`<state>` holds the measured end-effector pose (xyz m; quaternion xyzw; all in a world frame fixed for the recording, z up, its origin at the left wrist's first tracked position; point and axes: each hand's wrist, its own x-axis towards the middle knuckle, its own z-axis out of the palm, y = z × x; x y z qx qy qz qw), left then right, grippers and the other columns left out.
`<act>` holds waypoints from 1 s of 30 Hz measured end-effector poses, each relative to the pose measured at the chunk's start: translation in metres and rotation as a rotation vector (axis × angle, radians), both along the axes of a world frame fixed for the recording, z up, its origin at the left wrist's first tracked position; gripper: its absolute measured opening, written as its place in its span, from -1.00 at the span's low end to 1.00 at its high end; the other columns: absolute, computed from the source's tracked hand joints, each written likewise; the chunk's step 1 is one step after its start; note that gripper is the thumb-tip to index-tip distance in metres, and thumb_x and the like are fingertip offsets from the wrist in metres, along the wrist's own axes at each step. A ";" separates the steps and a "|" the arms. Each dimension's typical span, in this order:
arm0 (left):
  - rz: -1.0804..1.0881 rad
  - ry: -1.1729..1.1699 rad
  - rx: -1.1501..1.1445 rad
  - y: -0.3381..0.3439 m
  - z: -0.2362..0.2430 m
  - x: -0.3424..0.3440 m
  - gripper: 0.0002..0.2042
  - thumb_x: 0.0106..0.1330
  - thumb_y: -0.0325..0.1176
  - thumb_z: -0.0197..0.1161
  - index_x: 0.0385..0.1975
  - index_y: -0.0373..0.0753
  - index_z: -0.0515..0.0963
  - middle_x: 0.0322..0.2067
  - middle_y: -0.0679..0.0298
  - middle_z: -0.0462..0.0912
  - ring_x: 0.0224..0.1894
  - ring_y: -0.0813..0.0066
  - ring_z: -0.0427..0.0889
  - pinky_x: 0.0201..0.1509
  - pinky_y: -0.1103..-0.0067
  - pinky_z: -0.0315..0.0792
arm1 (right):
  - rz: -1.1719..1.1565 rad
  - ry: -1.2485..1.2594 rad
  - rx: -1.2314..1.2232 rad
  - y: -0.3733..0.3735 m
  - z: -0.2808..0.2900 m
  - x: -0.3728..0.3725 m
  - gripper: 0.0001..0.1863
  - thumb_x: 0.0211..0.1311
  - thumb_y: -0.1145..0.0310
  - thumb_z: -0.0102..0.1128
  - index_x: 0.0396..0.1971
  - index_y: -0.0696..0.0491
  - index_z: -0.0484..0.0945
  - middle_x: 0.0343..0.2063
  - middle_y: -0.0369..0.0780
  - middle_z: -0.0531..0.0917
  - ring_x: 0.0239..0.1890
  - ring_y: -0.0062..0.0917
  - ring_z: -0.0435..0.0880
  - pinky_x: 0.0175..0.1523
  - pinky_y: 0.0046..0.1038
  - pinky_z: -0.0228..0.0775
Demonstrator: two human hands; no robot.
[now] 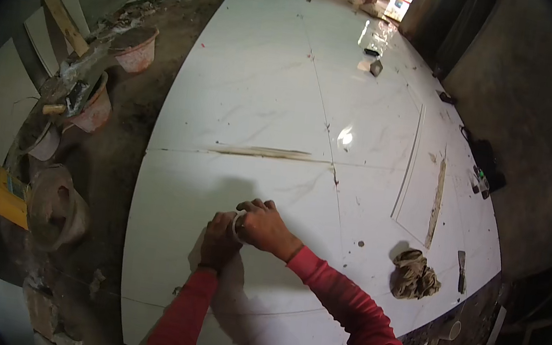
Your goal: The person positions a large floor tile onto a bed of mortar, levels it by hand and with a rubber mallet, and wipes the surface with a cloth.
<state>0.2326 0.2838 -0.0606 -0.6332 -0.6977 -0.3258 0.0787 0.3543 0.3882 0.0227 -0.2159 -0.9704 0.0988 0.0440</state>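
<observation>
1. The left hand (218, 240) and the right hand (269, 230) meet over the glossy white tiled floor (230, 98), toward its near edge, left of the middle.
2. Both are closed on a small white curved piece (237, 226) between them — the fingers hide most of it, so its full shape cannot be told.
3. If either grip loosened, the piece could slip and drop; the hard tiles might chip it or send it skidding.
4. A crumpled brown cloth (415, 275) lies near the floor's right near corner, a thin flat-bladed tool (461, 272) just beside it toward the right edge. A foot on either could slide.
5. Brown dirt ground (134, 120) borders the left edge — grit carried over from it could scratch the glossy surface.
</observation>
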 end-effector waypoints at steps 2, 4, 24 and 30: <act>0.024 -0.143 -0.013 0.005 -0.008 0.004 -0.55 0.10 -0.27 0.42 -0.05 -0.24 0.43 -0.13 0.21 0.51 -0.06 0.15 0.55 0.00 0.26 0.49 | 0.052 0.152 0.058 0.003 0.004 0.012 -0.82 0.01 0.32 0.40 -0.33 -0.05 0.72 0.07 -0.20 0.59 0.09 -0.27 0.53 0.10 -0.14 0.38; 0.013 -0.078 0.024 0.009 -0.004 0.009 -0.54 0.09 -0.28 0.44 -0.06 -0.26 0.42 -0.20 0.17 0.53 -0.12 0.12 0.57 -0.05 0.28 0.51 | 0.034 0.159 0.109 0.003 0.013 0.018 -0.80 0.05 0.29 0.37 -0.29 -0.05 0.72 0.12 -0.18 0.55 0.11 -0.23 0.51 0.11 -0.12 0.36; 0.093 -0.480 0.032 0.000 0.014 0.004 -0.54 0.11 -0.29 0.54 -0.08 -0.21 0.45 -0.23 0.16 0.62 -0.25 0.23 0.74 -0.22 0.39 0.63 | -0.546 0.181 0.112 0.227 -0.045 0.097 -0.83 0.22 0.35 0.19 -0.30 0.00 0.74 -0.33 -0.08 0.70 -0.23 -0.15 0.70 -0.09 -0.21 0.53; 0.080 -0.458 0.037 0.002 0.014 0.008 -0.53 0.09 -0.29 0.54 -0.07 -0.21 0.45 -0.22 0.15 0.61 -0.26 0.24 0.74 -0.22 0.40 0.64 | -0.378 0.036 0.160 0.250 -0.037 0.099 -0.83 0.15 0.48 0.12 -0.37 0.07 0.71 -0.38 -0.04 0.69 -0.28 -0.11 0.70 -0.16 -0.19 0.55</act>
